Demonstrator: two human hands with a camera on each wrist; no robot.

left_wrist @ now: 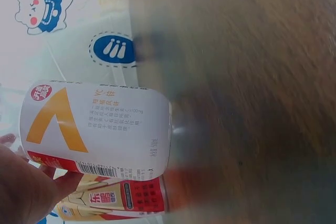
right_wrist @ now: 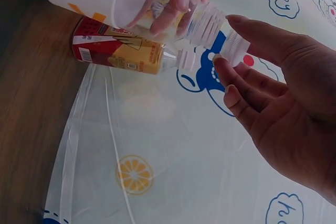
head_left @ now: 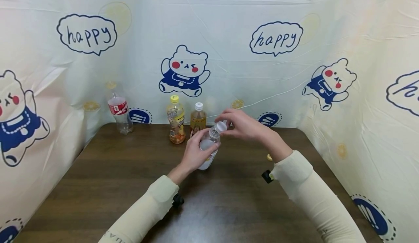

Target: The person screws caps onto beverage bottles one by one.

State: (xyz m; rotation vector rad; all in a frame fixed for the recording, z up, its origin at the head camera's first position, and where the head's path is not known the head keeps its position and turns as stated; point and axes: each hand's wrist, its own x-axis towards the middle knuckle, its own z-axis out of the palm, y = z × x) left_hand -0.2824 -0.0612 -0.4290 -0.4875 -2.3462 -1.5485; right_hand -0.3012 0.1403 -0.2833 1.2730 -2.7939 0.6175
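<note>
A clear plastic bottle (head_left: pixel 206 162) with a white label is tilted to the right in the head view. My left hand (head_left: pixel 194 151) grips it around its upper body. Orange and red print shows on the label of this bottle (left_wrist: pixel 105 135) in the left wrist view. Between thumb and fingers, my right hand (head_left: pixel 243 126) pinches a white cap (head_left: pixel 220 126) right at the bottle's mouth. The threaded neck stands bare beside the cap (right_wrist: pixel 235 49) in the right wrist view. Whether the bottle's base touches the table cannot be told.
Behind the hands stand a yellow-capped bottle (head_left: pixel 176 124) and a white-capped bottle (head_left: pixel 198 118) with a gold label. A red-labelled bottle (head_left: pixel 119 108) is at the table's back left corner. A small yellow object (head_left: pixel 269 157) lies by the right forearm. Printed curtains enclose the wooden table (head_left: pixel 108 184).
</note>
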